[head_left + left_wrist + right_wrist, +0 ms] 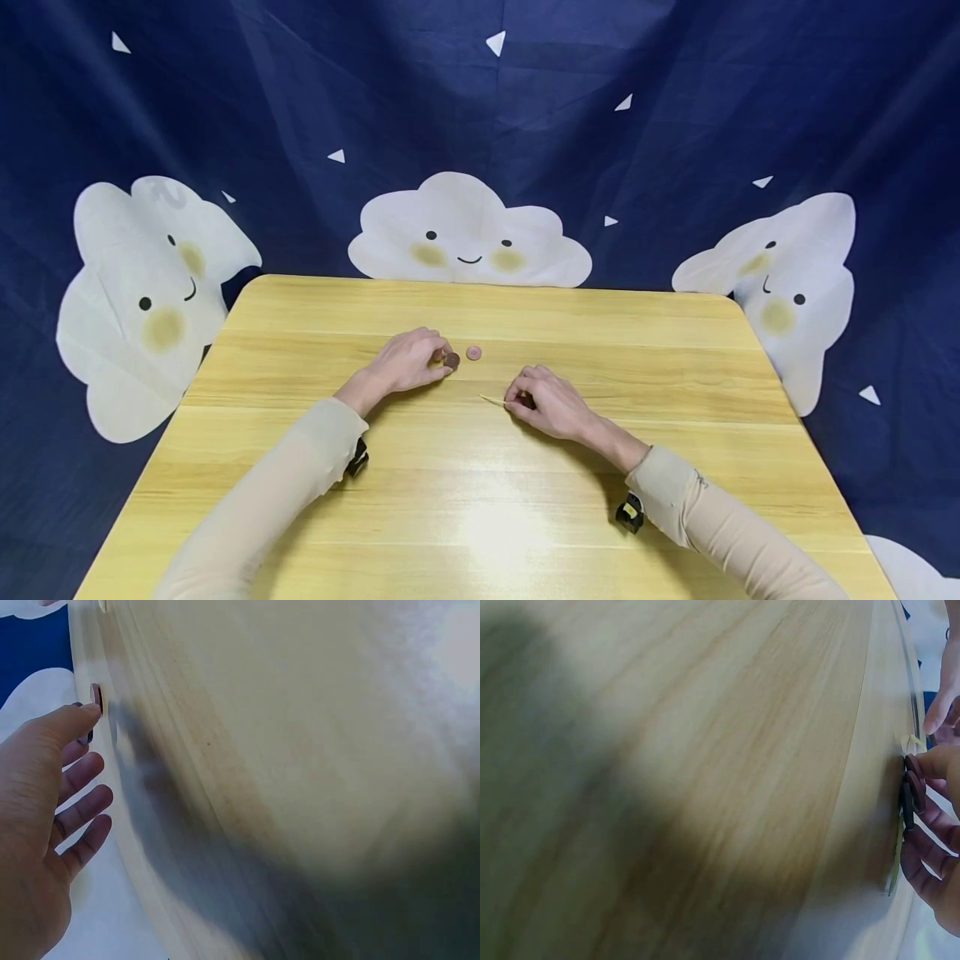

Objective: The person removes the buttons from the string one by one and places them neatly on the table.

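Left grip (410, 360)'s pinching a brown disc (452, 361) just beside a pink disc (474, 353), right grip (551, 402)'s pinching a yellow strip (491, 400).

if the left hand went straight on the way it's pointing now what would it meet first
Most likely the small pink disc, just beyond the dark disc that the left hand pinches. The head view leaves exact depth unclear, so it might pass slightly above it.
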Demonstrator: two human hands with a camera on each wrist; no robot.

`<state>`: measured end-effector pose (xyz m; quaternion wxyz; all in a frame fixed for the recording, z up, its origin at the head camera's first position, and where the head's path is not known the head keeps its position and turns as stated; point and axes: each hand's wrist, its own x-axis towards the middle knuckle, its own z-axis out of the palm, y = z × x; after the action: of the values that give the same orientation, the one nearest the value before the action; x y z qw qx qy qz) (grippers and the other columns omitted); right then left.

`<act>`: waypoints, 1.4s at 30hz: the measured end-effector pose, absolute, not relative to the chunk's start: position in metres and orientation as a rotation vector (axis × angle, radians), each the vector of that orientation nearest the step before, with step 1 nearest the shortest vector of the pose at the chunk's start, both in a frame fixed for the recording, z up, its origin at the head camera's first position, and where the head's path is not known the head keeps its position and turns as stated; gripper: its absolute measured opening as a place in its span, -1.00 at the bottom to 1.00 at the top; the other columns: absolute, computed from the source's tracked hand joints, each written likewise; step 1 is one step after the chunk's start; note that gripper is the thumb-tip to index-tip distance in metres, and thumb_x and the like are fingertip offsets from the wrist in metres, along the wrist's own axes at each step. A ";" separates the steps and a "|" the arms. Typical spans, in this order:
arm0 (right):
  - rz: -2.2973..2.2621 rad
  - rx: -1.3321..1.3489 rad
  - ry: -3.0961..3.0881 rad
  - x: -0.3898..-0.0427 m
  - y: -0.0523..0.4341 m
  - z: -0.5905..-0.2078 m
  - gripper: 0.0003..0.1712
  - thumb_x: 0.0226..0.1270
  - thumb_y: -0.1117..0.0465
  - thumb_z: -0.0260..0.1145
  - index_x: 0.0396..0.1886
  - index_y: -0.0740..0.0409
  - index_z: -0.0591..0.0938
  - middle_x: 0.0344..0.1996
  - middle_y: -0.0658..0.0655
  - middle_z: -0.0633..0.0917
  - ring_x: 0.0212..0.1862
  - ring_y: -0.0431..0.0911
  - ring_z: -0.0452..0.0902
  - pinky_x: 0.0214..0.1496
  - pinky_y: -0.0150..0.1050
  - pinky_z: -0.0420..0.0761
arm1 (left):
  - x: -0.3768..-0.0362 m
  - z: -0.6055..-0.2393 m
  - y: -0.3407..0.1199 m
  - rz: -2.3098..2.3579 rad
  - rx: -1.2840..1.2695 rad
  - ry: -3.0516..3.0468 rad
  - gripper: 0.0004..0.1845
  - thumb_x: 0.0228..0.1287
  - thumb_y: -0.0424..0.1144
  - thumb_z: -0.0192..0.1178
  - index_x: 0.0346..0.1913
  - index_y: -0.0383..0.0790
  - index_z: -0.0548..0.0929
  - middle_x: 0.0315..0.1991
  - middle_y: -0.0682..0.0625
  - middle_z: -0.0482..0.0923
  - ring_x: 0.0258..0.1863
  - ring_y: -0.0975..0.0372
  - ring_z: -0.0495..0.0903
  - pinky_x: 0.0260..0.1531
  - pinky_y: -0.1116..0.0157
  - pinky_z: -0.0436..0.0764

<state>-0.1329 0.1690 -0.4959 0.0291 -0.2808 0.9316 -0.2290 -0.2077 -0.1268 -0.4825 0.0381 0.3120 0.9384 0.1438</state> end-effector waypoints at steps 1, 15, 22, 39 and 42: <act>-0.704 -0.863 2.874 -0.133 0.169 -0.496 -0.90 0.47 0.01 0.39 -0.19 -0.13 0.77 -0.18 -0.10 0.70 -0.11 -0.18 0.49 -0.20 -0.31 0.49 | -0.209 -0.483 -0.126 0.439 0.956 2.877 -0.75 0.34 -0.05 0.42 -0.04 -0.09 0.76 -0.28 0.09 0.62 -0.26 0.23 0.51 -0.21 0.24 0.60; -0.711 -0.860 2.884 -0.133 0.169 -0.497 -0.94 0.45 0.04 0.41 -0.20 -0.14 0.76 -0.20 -0.11 0.70 -0.11 -0.18 0.50 -0.19 -0.29 0.50 | -0.220 -0.483 -0.119 0.419 0.917 2.845 -0.71 0.37 -0.04 0.41 0.03 -0.10 0.77 -0.23 0.08 0.64 -0.20 0.21 0.55 -0.16 0.22 0.63; -0.708 -0.863 2.876 -0.133 0.169 -0.497 -0.91 0.47 0.02 0.39 -0.20 -0.13 0.76 -0.19 -0.10 0.70 -0.10 -0.17 0.50 -0.19 -0.31 0.50 | -0.224 -0.485 -0.119 0.426 0.919 2.845 -0.73 0.36 -0.07 0.41 0.00 -0.11 0.77 -0.21 0.05 0.69 -0.20 0.19 0.57 -0.15 0.20 0.66; -0.708 -0.867 2.870 -0.133 0.169 -0.497 -0.92 0.47 0.03 0.40 -0.19 -0.13 0.76 -0.20 -0.11 0.69 -0.13 -0.19 0.47 -0.21 -0.33 0.47 | -0.229 -0.482 -0.117 0.403 0.860 2.810 -0.72 0.40 -0.04 0.38 0.03 -0.10 0.77 -0.18 0.03 0.63 -0.14 0.16 0.56 -0.10 0.17 0.63; -0.704 -0.863 2.871 -0.133 0.169 -0.497 -0.93 0.46 0.04 0.40 -0.20 -0.14 0.76 -0.20 -0.11 0.69 -0.13 -0.19 0.47 -0.21 -0.33 0.47 | -0.229 -0.481 -0.116 0.402 0.846 2.799 -0.71 0.41 -0.03 0.37 0.05 -0.09 0.77 -0.17 0.02 0.63 -0.14 0.15 0.54 -0.09 0.16 0.62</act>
<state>-0.1334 0.1685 -0.4970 0.0312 -0.2802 0.9318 -0.2286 -0.2287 -0.1164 -0.4807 0.0948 0.2852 0.9441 0.1357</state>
